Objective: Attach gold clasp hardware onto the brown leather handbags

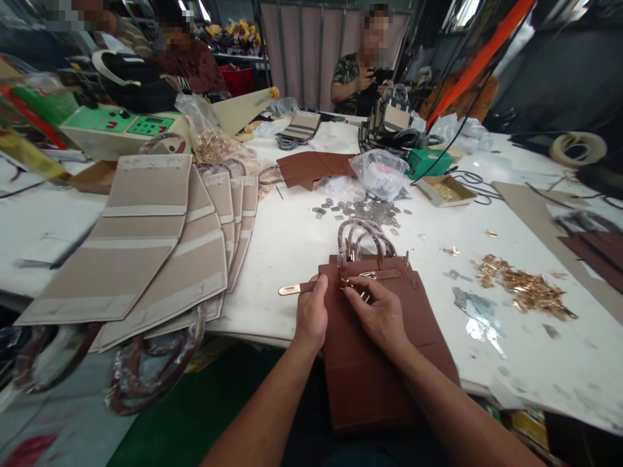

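A brown leather bag panel (pixel 379 383) hangs over the table's front edge in front of me, with plastic-wrapped handles (pixel 360 237) at its top. My left hand (pixel 313 312) is closed at the panel's left edge, thumb on top, gripping a brown strap (pixel 307 286) whose gold-plated end (pixel 289 290) sticks out to the left. Near the top of the panel, my right hand (pixel 382 314) is closed, its fingertips pinching small gold metal hardware (pixel 346 283). More gold pieces show between its fingers. A second strap (pixel 387 275) with a gold plate lies just above that hand.
Beige panels (pixel 146 253) with handles are fanned out at left. Grey metal plates (pixel 372 213) lie beyond the bag, gold hardware (pixel 525 285) at right. A green-topped machine (pixel 124 126) stands at back left. Co-workers sit across the table, one (pixel 365 74) with raised hands.
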Motion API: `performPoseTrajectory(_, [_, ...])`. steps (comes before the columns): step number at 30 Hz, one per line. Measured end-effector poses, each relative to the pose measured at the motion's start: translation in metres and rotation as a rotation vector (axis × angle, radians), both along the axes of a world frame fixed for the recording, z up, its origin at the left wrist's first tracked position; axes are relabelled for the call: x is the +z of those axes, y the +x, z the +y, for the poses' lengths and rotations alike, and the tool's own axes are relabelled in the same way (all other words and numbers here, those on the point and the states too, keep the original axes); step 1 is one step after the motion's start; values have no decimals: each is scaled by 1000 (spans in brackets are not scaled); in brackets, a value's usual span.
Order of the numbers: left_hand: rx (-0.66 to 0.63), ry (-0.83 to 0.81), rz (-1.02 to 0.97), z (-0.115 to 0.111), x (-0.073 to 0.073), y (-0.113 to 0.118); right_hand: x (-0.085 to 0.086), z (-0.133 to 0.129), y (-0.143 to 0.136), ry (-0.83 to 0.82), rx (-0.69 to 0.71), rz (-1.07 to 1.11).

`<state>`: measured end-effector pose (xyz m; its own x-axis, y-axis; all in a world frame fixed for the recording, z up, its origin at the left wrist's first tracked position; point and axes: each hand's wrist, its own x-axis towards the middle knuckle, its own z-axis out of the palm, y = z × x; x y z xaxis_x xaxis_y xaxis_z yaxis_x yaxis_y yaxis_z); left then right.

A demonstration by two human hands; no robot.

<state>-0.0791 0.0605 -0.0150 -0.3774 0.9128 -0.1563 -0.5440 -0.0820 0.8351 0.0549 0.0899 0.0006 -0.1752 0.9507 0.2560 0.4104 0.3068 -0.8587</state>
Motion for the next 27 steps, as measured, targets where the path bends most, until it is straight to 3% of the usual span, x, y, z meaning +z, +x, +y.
performPoseTrajectory(8, [102,-119,75,0,-13,-1,1,-1,-8,53,-17,-86])
performPoseTrajectory(11, [79,-110,124,0,-14,-2,3,-2,-13,68,-23,-110])
performPoseTrajectory(18, [-3,-40,223,-3,-6,-4,-1,-6,-22,148,-62,-159])
performPoseTrajectory(27, [-35,-28,355,-4,1,-4,3,-4,-25,86,-41,-202])
